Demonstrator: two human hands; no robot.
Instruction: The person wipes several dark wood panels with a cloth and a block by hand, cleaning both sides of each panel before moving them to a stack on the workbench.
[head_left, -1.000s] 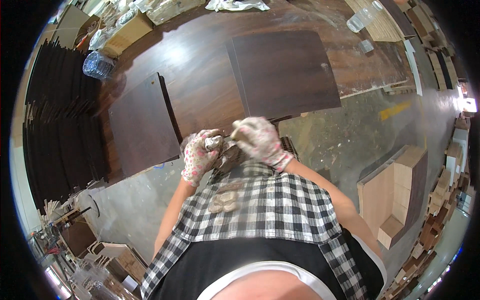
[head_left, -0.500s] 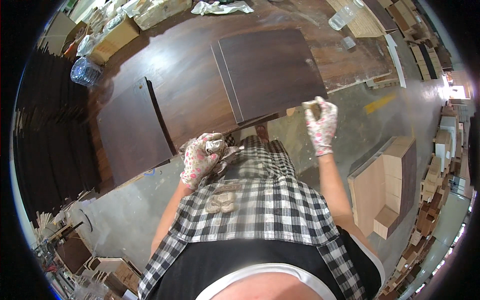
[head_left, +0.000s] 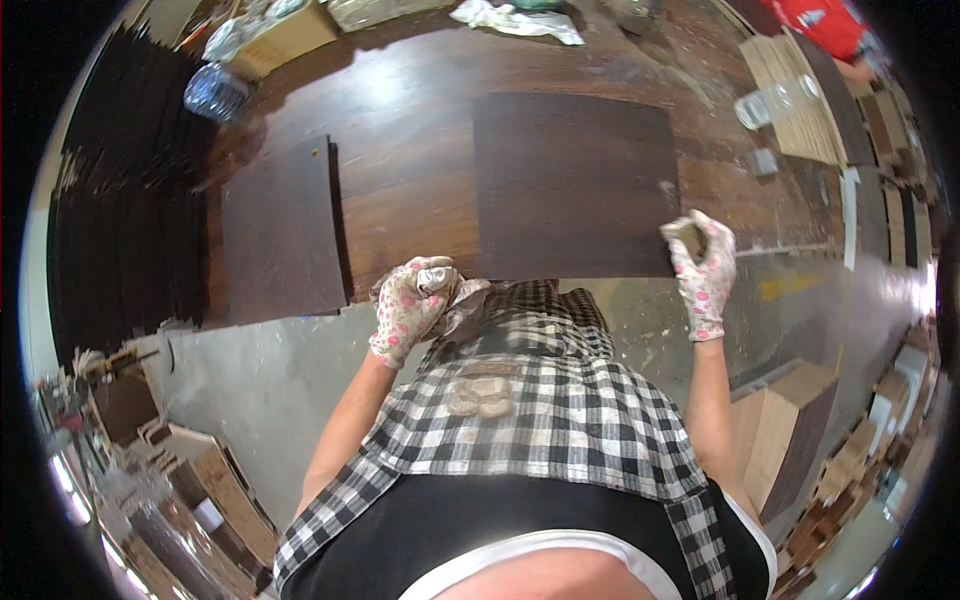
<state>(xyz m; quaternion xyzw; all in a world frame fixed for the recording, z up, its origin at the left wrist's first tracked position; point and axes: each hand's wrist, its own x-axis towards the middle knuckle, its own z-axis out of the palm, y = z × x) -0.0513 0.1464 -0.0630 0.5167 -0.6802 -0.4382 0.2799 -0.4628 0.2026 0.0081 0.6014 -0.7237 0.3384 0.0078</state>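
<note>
My left hand [head_left: 403, 308], in a white glove with pink flowers, is closed around a crumpled greyish rag [head_left: 462, 308] with a shiny silvery part on top. It is at the table's near edge, in front of my checked apron. My right hand [head_left: 708, 272], gloved alike, pinches a small tan-brown block [head_left: 686, 240], perhaps a sponge; the kind is not clear. This hand is beside the near right corner of a dark brown board [head_left: 575, 185] lying flat on the table. Further left lies another dark board [head_left: 280, 230], with a thin edge showing beneath it.
The brown table [head_left: 410, 190] bears a cardboard box [head_left: 285, 40], a large clear bottle [head_left: 215, 92] and a white cloth [head_left: 515, 20]. Tall dark panel stacks [head_left: 120, 210] stand at left. A clear plastic bottle [head_left: 775, 103] lies at far right, near another person's red garment [head_left: 820, 25].
The view has swung, shifting the table. My right hand has come up beside the board's near right corner. The layered left edge under that board no longer shows. A red garment has appeared.
</note>
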